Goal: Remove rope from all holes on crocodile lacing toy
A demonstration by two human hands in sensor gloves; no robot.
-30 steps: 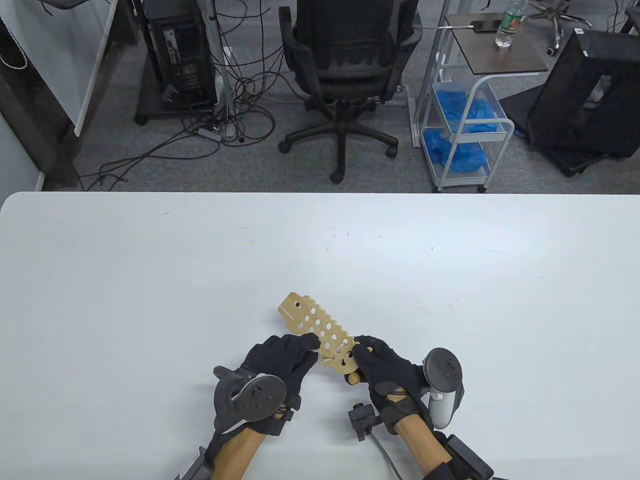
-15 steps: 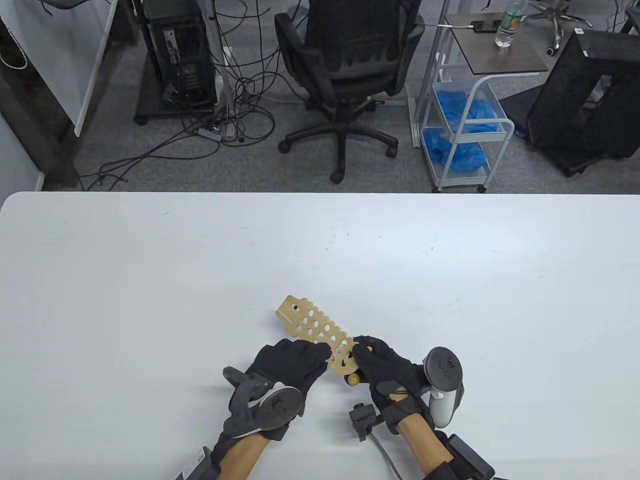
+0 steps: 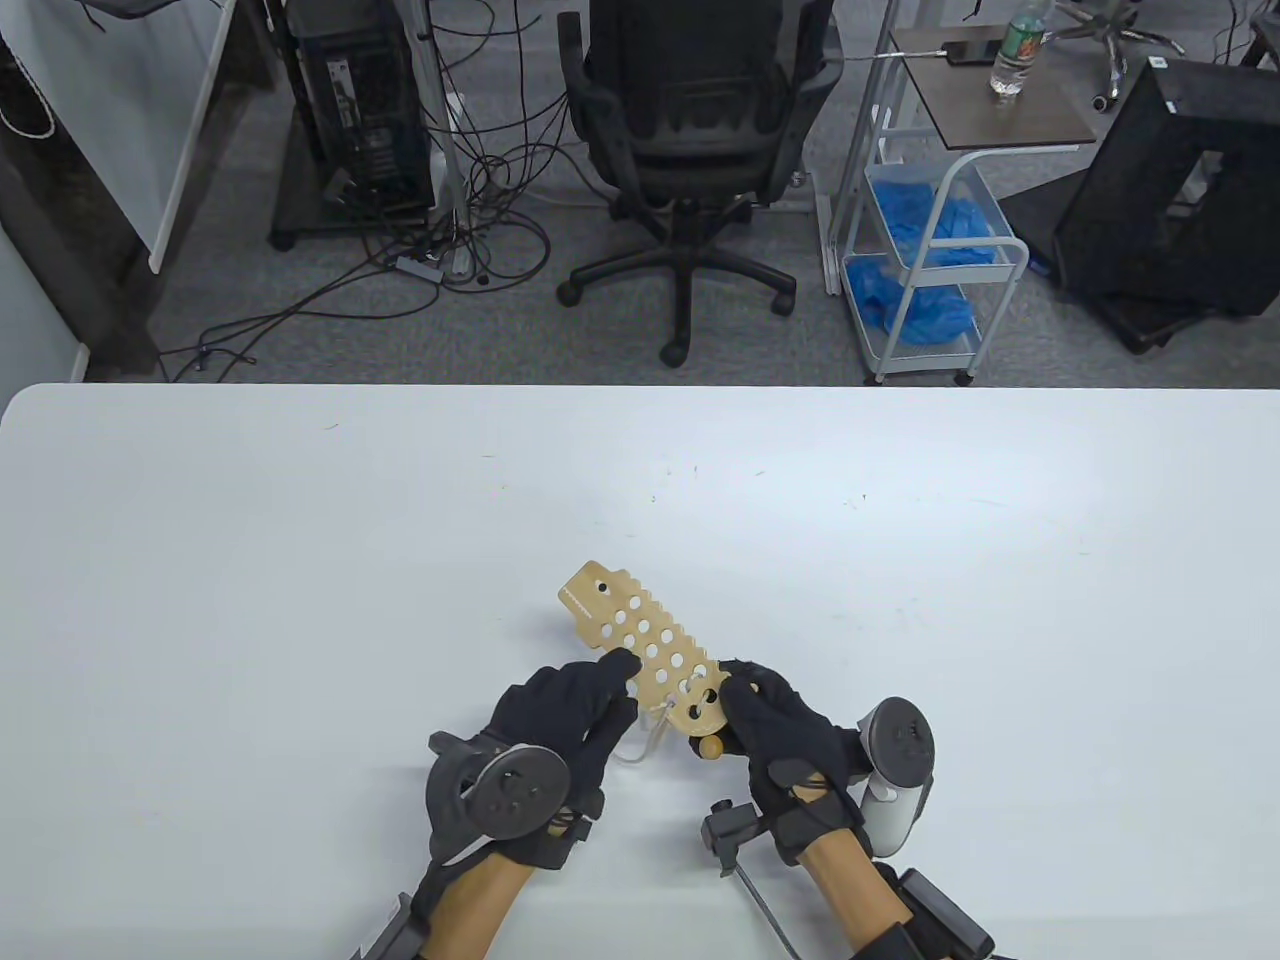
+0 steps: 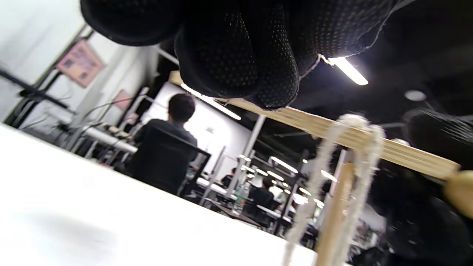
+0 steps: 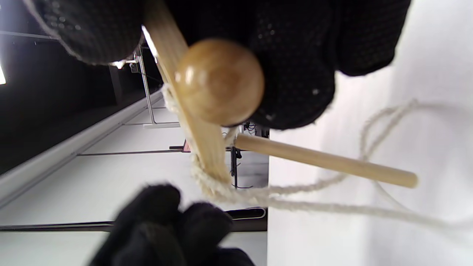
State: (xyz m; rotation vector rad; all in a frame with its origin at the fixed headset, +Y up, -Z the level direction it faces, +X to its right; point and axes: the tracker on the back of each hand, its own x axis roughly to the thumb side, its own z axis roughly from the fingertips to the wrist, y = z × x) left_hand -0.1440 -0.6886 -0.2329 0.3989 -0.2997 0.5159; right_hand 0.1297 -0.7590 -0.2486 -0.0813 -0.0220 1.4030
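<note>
The wooden crocodile lacing toy [image 3: 640, 640] is held just above the table, head pointing far-left. My left hand [image 3: 622, 672] holds its near-left edge, fingers [image 4: 240, 48] lying on the board's top [image 4: 332, 129]. My right hand [image 3: 735, 695] grips the tail end, next to a round wooden bead [image 3: 711, 746] that also shows in the right wrist view [image 5: 220, 81]. White rope [image 3: 650, 735] hangs in a loop below the tail holes, between my hands. The rope [image 5: 295, 203] bunches at the board edge, with its wooden needle stick [image 5: 325, 160] dangling beside it.
The white table [image 3: 300, 560] stretches wide on all sides of the toy. Beyond its far edge stand an office chair [image 3: 700, 120], a wire cart [image 3: 940, 250] with blue items, and floor cables.
The toy has shifted slightly away from me and flattened. My left hand has drawn back along its edge, and a loop of rope now hangs out below the tail.
</note>
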